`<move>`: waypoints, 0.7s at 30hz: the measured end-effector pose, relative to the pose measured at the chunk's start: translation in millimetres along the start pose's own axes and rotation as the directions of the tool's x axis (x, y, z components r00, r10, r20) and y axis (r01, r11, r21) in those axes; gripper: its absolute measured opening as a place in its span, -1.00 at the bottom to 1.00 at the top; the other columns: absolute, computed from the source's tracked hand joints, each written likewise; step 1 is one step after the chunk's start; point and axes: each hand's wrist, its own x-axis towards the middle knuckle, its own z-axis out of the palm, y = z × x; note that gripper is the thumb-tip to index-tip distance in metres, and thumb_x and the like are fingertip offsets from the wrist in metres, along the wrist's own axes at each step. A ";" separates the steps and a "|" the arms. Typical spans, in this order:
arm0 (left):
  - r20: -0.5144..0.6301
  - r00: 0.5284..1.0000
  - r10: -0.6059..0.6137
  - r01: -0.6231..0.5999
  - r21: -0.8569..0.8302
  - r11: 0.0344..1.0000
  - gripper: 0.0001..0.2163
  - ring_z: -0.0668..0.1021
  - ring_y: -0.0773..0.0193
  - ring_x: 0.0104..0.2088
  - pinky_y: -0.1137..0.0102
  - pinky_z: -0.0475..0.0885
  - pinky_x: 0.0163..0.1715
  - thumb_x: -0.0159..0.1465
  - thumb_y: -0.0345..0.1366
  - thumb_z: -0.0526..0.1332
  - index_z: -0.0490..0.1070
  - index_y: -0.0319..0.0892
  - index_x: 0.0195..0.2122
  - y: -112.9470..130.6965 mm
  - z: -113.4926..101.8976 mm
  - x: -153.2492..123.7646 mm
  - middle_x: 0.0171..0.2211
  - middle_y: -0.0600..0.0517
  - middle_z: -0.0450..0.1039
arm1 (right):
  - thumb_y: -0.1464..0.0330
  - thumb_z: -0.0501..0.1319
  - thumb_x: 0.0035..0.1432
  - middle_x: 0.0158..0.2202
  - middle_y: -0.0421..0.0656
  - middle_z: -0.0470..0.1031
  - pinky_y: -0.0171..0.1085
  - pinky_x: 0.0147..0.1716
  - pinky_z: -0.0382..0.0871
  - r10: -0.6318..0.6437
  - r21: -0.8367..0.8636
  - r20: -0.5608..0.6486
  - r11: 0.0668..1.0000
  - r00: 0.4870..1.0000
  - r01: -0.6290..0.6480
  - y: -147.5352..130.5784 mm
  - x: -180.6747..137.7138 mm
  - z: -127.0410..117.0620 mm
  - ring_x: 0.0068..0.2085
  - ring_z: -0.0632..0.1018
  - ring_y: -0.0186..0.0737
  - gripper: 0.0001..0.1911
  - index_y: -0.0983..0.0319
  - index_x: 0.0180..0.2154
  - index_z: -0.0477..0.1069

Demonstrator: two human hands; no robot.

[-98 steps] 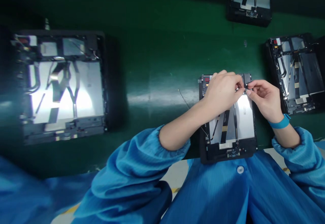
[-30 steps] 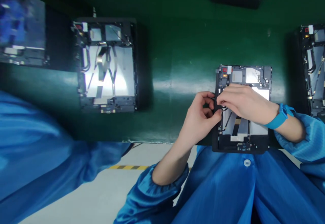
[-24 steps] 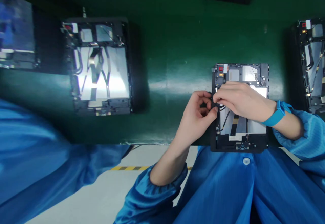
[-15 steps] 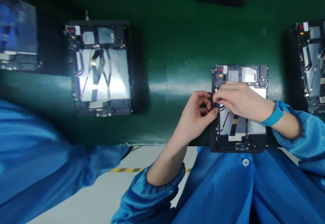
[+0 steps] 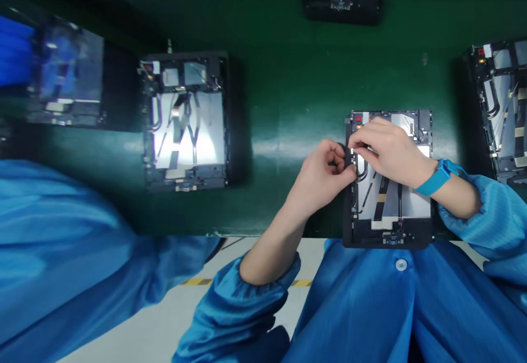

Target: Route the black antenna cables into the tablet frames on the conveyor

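Observation:
An opened tablet, its inner flex cables and silvery plate showing, lies in a black tray at the table's front edge. My left hand is curled at its left edge, with thumb and fingertips against the rim. Over the tablet's upper half reaches my right hand, wearing a blue wrist strap. Its thumb and fingers are pinched together by the upper left edge, close above my left fingertips. Whatever lies in that pinch is hidden. Beneath the right hand, part of the upper components is covered.
Another opened tablet lies to the left, with a blurred one beyond it. More stand at the right edge and the top of the green table. A blue-clad co-worker's sleeve is at the lower left.
My right fingertips have moved slightly up along the tablet's left edge, and my left hand has shifted up a little too. The view has shifted, showing more of the left and far tablets.

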 end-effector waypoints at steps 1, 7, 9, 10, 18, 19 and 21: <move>0.004 1.000 -0.003 0.003 -0.006 1.000 -0.75 0.34 0.42 -0.51 0.47 0.30 -0.49 0.00 -0.35 0.31 0.25 -0.12 -0.33 0.5 -0.6 2.0 -0.53 0.23 0.27 | 0.55 0.08 0.34 -0.24 -0.09 0.56 -0.18 -0.12 0.30 0.010 0.012 0.001 1.000 1.000 -0.010 0.3 0.6 0.0 -0.17 0.44 -0.12 -0.75 0.23 -0.22 0.52; 0.025 0.998 -0.058 0.060 -0.069 0.996 -0.75 0.29 0.45 -0.60 0.51 0.17 -0.55 -0.02 -0.34 0.29 0.22 -0.10 -0.36 1.1 0.3 6.7 -0.59 0.27 0.25 | 0.56 0.17 0.26 -0.27 -0.14 0.56 -0.18 -0.12 0.26 0.080 0.050 -0.029 0.996 0.996 -0.079 0.5 3.8 0.2 -0.21 0.44 -0.14 -0.82 0.22 -0.27 0.51; 0.023 0.997 -0.070 0.072 -0.089 0.993 -0.75 0.27 0.46 -0.61 0.52 0.14 -0.56 -0.03 -0.35 0.28 0.21 -0.10 -0.37 2.0 1.0 8.7 -0.60 0.27 0.25 | 0.57 0.19 0.24 -0.28 -0.15 0.58 -0.19 -0.12 0.25 0.113 0.061 -0.042 0.992 0.993 -0.110 -0.9 4.8 0.4 -0.22 0.45 -0.15 -0.82 0.22 -0.28 0.51; 0.026 0.997 -0.071 0.073 -0.096 0.993 -0.75 0.26 0.47 -0.61 0.52 0.13 -0.57 -0.03 -0.37 0.28 0.21 -0.10 -0.38 3.2 1.2 10.5 -0.61 0.28 0.24 | 0.57 0.19 0.23 -0.29 -0.16 0.59 -0.19 -0.12 0.25 0.134 0.060 -0.052 0.990 0.990 -0.131 -1.9 5.3 0.6 -0.22 0.46 -0.15 -0.82 0.21 -0.29 0.51; 0.021 0.996 -0.084 0.086 -0.154 0.984 -0.69 0.17 0.54 -0.69 0.55 0.05 -0.64 -0.07 -0.54 0.26 0.19 -0.10 -0.37 22.7 -0.8 38.8 -0.67 0.34 0.18 | 0.53 0.25 0.17 -0.33 -0.20 0.63 -0.17 -0.14 0.22 0.344 -0.034 -0.235 0.932 0.909 -0.361 -7.5 5.1 -2.0 -0.19 0.53 -0.08 -0.81 0.17 -0.21 0.55; 0.037 0.996 -0.079 0.084 -0.174 0.981 -0.68 0.18 0.53 -0.71 0.55 0.04 -0.66 -0.06 -0.54 0.26 0.18 -0.10 -0.36 22.9 -1.5 40.8 -0.68 0.34 0.18 | 0.53 0.25 0.16 -0.34 -0.21 0.63 -0.17 -0.15 0.24 0.350 -0.030 -0.228 0.930 0.909 -0.366 -6.8 4.5 -2.4 -0.20 0.53 -0.09 -0.80 0.18 -0.20 0.55; 0.079 0.995 -0.066 0.081 -0.207 0.975 -0.68 0.21 0.50 -0.73 0.54 0.05 -0.69 -0.01 -0.51 0.29 0.17 -0.08 -0.34 20.6 -3.0 42.0 -0.70 0.34 0.20 | 0.54 0.24 0.14 -0.35 -0.21 0.62 -0.17 -0.15 0.26 0.356 -0.032 -0.213 0.928 0.910 -0.371 -4.7 3.4 -2.2 -0.24 0.54 -0.11 -0.78 0.18 -0.19 0.55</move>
